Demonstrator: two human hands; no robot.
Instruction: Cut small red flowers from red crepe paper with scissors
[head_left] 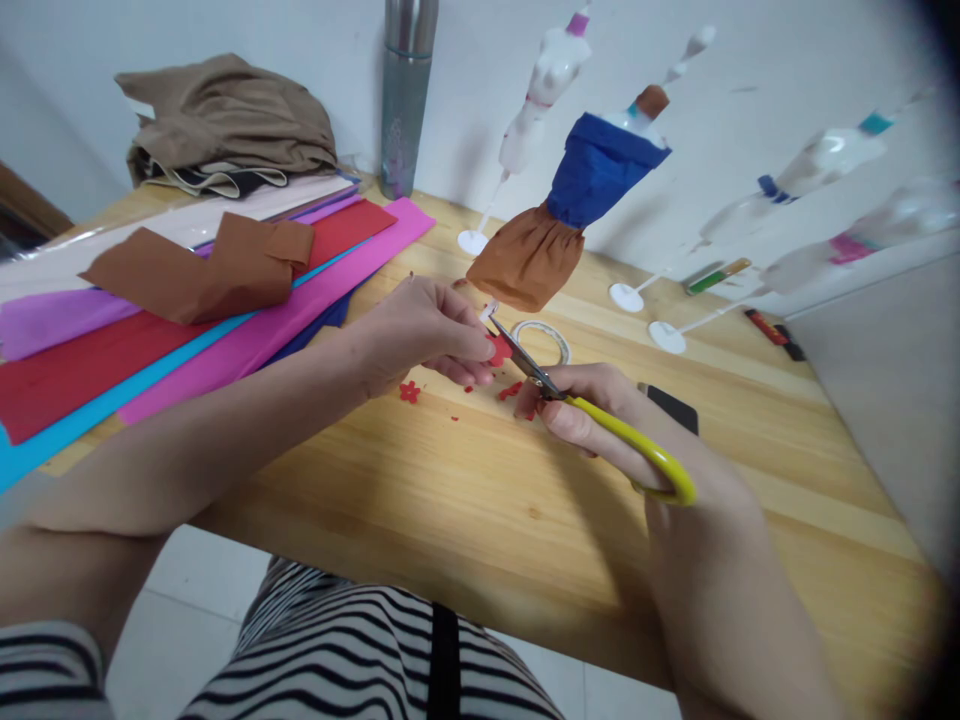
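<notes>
Between the thumb and fingers of my left hand (431,335) is a small piece of red paper (498,350). My right hand (600,410) grips yellow-handled scissors (630,440), whose blades are at the red paper, slightly apart. On the wooden table (420,500) below lies a red paper flower (409,392), with several red scraps (511,391) scattered under my hands. Just behind the blades is a roll of tape (541,343) lying flat. A mannequin (611,160) dressed in a blue top and brown skirt stands beyond my hands.
Folded paper strips (322,290) in several colours, topped by a brown piece (202,270), cover the left side. Behind them sit brown cloth (232,120) and a grey flask (407,110). More white mannequins (832,165) line the wall. A dark object (671,408) lies behind my right hand.
</notes>
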